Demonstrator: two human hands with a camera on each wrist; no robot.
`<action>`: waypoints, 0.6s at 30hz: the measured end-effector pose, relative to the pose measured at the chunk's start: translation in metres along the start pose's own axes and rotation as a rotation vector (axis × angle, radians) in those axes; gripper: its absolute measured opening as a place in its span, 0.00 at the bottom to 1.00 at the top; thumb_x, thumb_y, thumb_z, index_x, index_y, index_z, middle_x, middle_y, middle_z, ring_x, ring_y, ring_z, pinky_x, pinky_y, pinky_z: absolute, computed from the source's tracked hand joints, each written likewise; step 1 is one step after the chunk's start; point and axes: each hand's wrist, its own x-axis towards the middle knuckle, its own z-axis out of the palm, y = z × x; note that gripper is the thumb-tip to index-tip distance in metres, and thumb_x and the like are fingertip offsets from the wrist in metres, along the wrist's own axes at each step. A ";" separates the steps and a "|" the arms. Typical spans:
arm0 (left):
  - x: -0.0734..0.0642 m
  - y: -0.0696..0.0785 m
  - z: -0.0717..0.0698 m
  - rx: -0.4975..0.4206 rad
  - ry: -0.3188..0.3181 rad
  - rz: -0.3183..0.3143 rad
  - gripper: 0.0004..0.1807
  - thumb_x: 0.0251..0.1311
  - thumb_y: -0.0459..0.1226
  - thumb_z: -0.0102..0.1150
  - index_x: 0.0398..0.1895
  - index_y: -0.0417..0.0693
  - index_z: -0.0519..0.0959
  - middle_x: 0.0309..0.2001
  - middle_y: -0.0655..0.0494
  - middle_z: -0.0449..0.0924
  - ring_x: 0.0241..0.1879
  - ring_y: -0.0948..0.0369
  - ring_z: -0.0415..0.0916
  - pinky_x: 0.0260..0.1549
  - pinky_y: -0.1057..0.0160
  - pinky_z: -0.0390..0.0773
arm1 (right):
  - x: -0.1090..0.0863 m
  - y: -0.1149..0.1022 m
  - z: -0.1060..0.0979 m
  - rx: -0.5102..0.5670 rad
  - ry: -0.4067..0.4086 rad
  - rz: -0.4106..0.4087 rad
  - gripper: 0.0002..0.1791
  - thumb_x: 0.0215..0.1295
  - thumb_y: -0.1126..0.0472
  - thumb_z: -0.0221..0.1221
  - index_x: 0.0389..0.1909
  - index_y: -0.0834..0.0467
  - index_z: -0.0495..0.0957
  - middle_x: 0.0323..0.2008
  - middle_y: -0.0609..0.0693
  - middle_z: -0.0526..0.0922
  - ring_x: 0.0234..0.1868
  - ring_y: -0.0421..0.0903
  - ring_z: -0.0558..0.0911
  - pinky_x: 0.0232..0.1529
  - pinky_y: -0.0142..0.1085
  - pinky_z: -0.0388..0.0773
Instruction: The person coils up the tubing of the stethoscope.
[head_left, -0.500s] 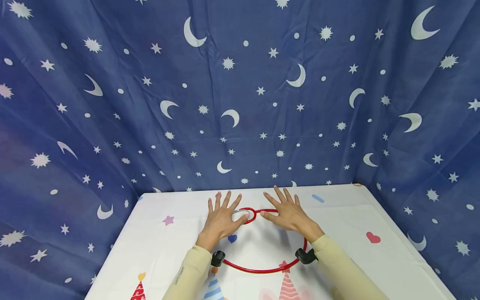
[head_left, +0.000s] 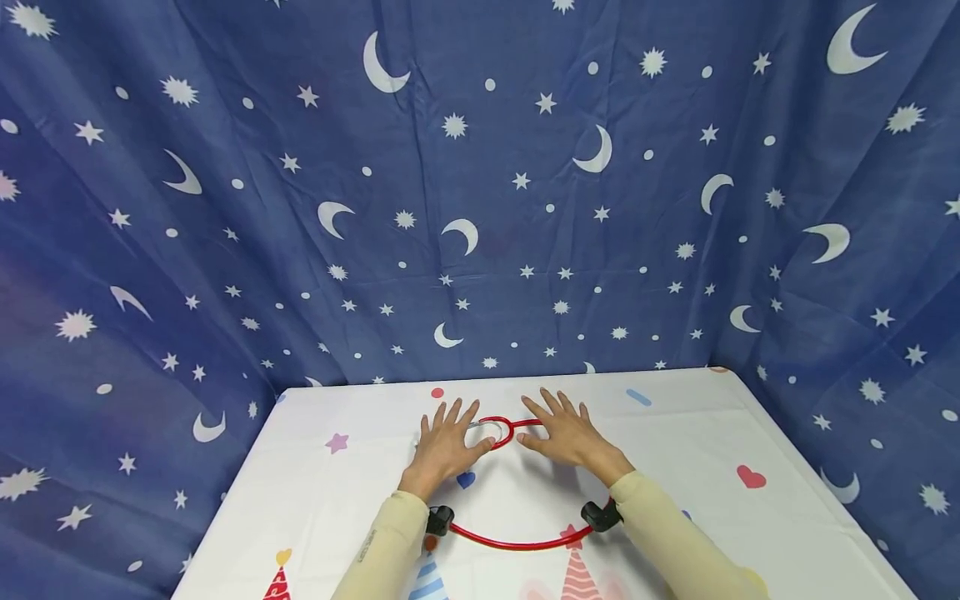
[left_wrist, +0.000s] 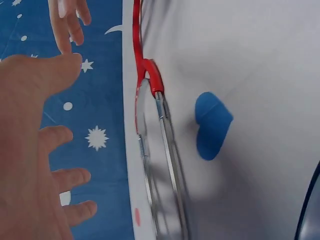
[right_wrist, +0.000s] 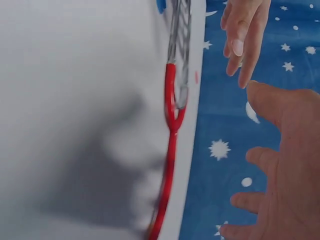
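A red stethoscope [head_left: 519, 546] lies on the white cloth, its tube curving round toward the person. Its metal ear tubes [left_wrist: 172, 167] run off from the red fork [right_wrist: 172, 117]. My left hand [head_left: 442, 450] is held above the ear-tube end, fingers spread and nothing gripped. Over the tube just right of the fork hovers my right hand [head_left: 572, 437], its fingers also extended. Both wrist views show a gap between the hands and the stethoscope, and a shadow falls on the cloth below. Part of the tube is hidden behind the right hand and forearm.
The white tablecloth [head_left: 337, 500] carries printed hearts, stars and party hats. Behind the table's far edge hangs a blue curtain [head_left: 510, 250] with moons and stars. Black wrist cameras [head_left: 600, 517] hang below both wrists, over the tube in the head view.
Both hands have drawn back slightly toward the person. The right hand has also shifted a little left, and its fingers are less stretched out. The stethoscope stays where it was.
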 end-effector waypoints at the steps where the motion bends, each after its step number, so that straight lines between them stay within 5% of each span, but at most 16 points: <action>1: 0.000 0.000 0.002 -0.002 -0.003 0.001 0.42 0.60 0.63 0.55 0.75 0.58 0.60 0.75 0.44 0.57 0.75 0.38 0.51 0.69 0.30 0.48 | 0.001 0.001 0.002 0.002 -0.002 0.006 0.41 0.64 0.31 0.53 0.75 0.41 0.58 0.77 0.57 0.52 0.76 0.67 0.51 0.68 0.72 0.44; 18: 0.003 -0.005 0.020 -0.039 -0.029 -0.030 0.38 0.58 0.52 0.64 0.71 0.51 0.66 0.67 0.43 0.70 0.67 0.42 0.65 0.62 0.37 0.64 | 0.006 0.017 0.024 0.007 -0.074 0.094 0.40 0.64 0.39 0.59 0.74 0.48 0.61 0.72 0.61 0.63 0.73 0.66 0.61 0.68 0.70 0.51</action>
